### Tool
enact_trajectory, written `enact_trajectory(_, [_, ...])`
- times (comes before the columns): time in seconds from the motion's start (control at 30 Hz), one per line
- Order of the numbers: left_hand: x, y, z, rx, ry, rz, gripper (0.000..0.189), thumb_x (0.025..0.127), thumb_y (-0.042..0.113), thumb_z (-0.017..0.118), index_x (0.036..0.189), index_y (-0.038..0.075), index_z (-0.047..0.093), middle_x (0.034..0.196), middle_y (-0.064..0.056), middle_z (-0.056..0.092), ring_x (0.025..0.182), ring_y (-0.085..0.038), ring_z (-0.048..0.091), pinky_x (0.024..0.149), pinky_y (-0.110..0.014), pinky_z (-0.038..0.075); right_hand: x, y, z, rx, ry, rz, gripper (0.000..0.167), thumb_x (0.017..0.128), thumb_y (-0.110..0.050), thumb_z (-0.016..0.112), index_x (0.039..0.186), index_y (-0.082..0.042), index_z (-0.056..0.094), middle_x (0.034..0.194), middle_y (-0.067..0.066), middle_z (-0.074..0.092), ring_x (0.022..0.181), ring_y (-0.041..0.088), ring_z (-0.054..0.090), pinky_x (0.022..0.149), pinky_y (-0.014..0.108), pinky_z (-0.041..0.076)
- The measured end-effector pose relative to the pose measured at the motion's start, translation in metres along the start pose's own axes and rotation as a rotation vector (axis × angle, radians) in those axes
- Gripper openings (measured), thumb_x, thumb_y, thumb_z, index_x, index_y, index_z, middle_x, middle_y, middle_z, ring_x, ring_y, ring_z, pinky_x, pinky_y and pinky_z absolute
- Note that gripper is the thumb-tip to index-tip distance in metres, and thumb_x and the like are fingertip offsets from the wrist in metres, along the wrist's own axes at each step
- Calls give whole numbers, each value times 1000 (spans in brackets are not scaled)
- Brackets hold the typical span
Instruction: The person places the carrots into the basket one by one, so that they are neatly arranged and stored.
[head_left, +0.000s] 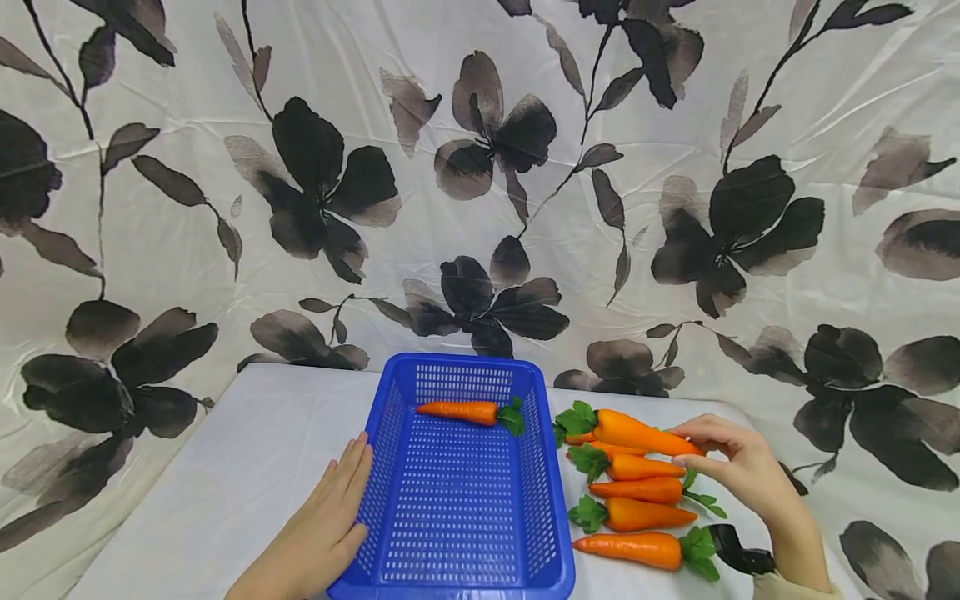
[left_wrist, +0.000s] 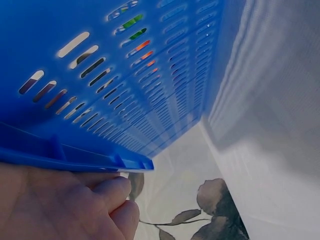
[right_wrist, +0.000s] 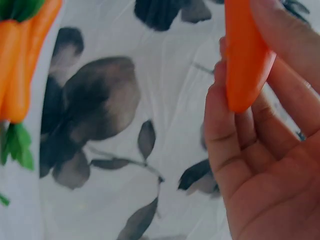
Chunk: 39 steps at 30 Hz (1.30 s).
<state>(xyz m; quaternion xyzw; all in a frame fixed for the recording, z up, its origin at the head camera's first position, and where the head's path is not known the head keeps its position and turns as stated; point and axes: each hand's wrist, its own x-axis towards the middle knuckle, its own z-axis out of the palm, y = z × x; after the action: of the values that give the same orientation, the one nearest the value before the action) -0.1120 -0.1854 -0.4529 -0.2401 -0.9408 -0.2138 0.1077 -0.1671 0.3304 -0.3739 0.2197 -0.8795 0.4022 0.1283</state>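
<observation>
My right hand (head_left: 738,462) pinches the narrow end of an orange carrot (head_left: 637,432), whose green leaves point left toward the basket. In the right wrist view, the carrot (right_wrist: 244,60) lies between thumb and fingers. Beneath and in front of it, several more carrots (head_left: 648,514) lie in a column on the table. My left hand (head_left: 318,521) rests along the left rim of a blue plastic basket (head_left: 557,500), its fingers straight. The left wrist view shows that hand (left_wrist: 65,205) under the basket's rim (left_wrist: 75,162). One carrot (head_left: 457,411) lies crosswise inside, near the basket's far wall.
A white-covered table (head_left: 217,467) bears the basket and the carrots. Behind it hangs a white cloth (head_left: 420,242) printed with dark flowers. A black strap-like piece (head_left: 738,550) sits at my right wrist, close to the nearest carrot's leaves.
</observation>
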Motion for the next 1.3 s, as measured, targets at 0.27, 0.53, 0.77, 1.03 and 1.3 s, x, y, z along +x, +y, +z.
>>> enact_trajectory(0.27, [0, 0, -1, -11, 0, 4, 81, 86, 10, 56, 154, -8, 18, 164, -21, 8, 152, -20, -7, 114, -19, -14, 35, -29, 11, -85, 31, 135, 28, 81, -19, 81, 109, -13, 77, 102, 2, 70, 85, 11, 59, 74, 21, 50])
enact_trajectory(0.53, [1, 0, 1, -15, -7, -2, 82, 84, 8, 58, 154, -9, 17, 164, -22, 7, 152, -21, -7, 114, -19, -15, 72, -50, 24, 31, 14, 198, 31, 83, -17, 80, 110, -5, 75, 103, 10, 70, 82, 19, 63, 72, 27, 54])
enact_trajectory(0.77, [1, -1, 0, -13, -3, 7, 82, 86, 8, 57, 155, -7, 16, 164, -21, 8, 152, -19, -7, 115, -21, -12, 109, -74, 47, 109, -12, 268, 33, 83, -13, 79, 113, 1, 73, 106, 16, 70, 86, 26, 64, 76, 32, 53])
enact_trajectory(1.03, [0, -2, 0, -3, 21, 27, 82, 85, 8, 57, 155, -7, 17, 164, -22, 9, 151, -16, -9, 116, -20, -11, 145, -96, 92, 81, -78, 298, 30, 79, -8, 81, 107, 0, 76, 95, 14, 70, 75, 23, 58, 63, 28, 48])
enact_trajectory(1.3, [-1, -3, 0, 1, 34, 50, 83, 84, 7, 57, 155, -8, 16, 163, -23, 10, 151, -16, -8, 116, -21, -11, 168, -93, 148, 46, -130, 360, 24, 74, -5, 84, 97, -3, 79, 95, 10, 72, 83, 23, 61, 74, 34, 52])
